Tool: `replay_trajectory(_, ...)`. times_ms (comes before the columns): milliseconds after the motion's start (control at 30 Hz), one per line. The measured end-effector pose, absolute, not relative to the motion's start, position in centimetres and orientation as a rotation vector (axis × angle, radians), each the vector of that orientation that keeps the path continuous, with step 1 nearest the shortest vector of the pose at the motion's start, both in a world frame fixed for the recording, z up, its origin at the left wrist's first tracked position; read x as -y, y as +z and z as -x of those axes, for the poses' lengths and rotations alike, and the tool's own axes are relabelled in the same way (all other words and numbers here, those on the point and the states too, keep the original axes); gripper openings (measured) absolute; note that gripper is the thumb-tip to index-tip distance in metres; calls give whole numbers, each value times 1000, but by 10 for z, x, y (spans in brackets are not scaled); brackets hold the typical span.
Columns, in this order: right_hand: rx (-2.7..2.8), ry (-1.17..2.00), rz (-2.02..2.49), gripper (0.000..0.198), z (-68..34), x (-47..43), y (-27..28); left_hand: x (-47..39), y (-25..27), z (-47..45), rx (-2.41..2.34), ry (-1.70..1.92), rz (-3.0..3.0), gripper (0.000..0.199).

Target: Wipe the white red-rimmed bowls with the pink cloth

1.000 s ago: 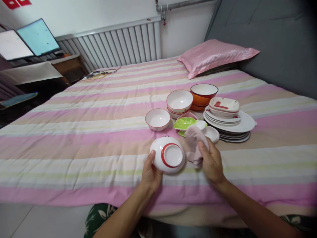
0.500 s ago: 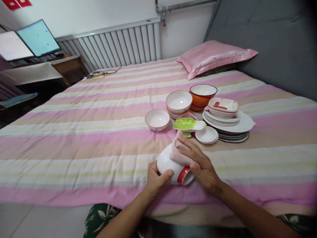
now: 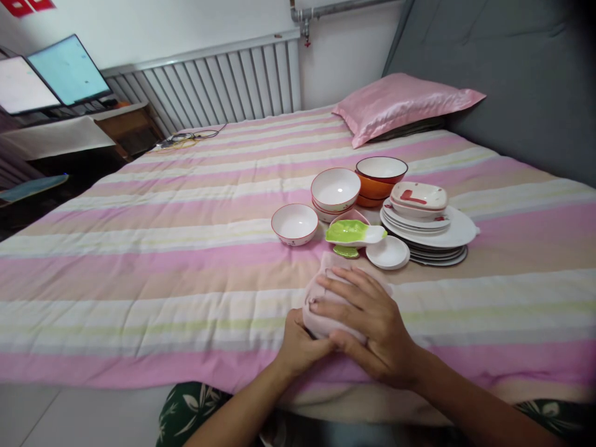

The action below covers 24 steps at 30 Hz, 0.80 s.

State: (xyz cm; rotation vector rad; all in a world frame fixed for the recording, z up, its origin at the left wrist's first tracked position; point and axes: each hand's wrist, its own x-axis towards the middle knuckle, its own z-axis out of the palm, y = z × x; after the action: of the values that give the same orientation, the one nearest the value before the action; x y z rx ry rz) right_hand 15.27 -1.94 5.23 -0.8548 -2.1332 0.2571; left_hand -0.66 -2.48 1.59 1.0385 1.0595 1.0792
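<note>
At the near edge of the bed, my left hand (image 3: 302,351) is closed on the side of a white bowl with a red foot ring, now hidden under a pale pink cloth (image 3: 328,324). My right hand (image 3: 367,320) lies over the cloth with its fingers spread, pressing it round the bowl. Just beyond my hands are a green and white leaf-shaped dish (image 3: 347,232) and a small white saucer (image 3: 388,252). A red-rimmed white bowl (image 3: 295,225) stands by itself to their left.
Behind sit stacked red-rimmed bowls (image 3: 336,188) and orange bowls (image 3: 375,188). Square dishes (image 3: 419,195) top a plate stack (image 3: 460,230) on the right. A pink pillow (image 3: 405,105) lies by the grey headboard (image 3: 507,81). Cables (image 3: 190,138) rest on the far left of the striped bedspread (image 3: 139,267).
My right hand has spread the cloth over the bowl, hiding its white side and red foot ring. My left hand still grips the bowl, its thumb now close to my right hand.
</note>
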Motion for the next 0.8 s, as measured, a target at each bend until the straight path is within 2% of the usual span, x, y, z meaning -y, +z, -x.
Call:
replay_trajectory(133,1945,433,927,32,-155,10,48,24,11,6,-1022,1071,-1192,29)
replay_trajectory(500,1206,1104,1044,37,-155,-9,9,23,4,9,-1076,1124,-1125,31)
replay_trajectory(800,964,1307,977,36,-146,-10,2,25,-1,12,-1068,1134,-1133,34)
